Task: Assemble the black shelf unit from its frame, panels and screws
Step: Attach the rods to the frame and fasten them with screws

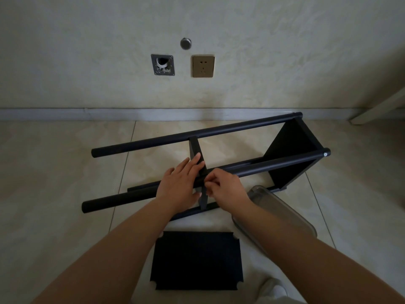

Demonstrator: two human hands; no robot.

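Note:
The black shelf frame [219, 128] lies on its side on the tiled floor, its round poles running left to right. One panel [291, 154] is fixed at its right end and a middle panel [195, 148] stands between the poles. My left hand [178, 185] rests on the near upper pole with straight fingers against the middle panel. My right hand [225, 187] has curled fingers pinching at the joint of pole and middle panel; what it holds is hidden. A loose black panel [197, 260] with notched corners lies flat on the floor near me.
A clear plastic tray [285, 216] sits on the floor under my right forearm. The wall behind has a skirting board, a gold socket [203, 66] and an open junction box [163, 64]. A pale furniture leg [377, 110] shows at the far right.

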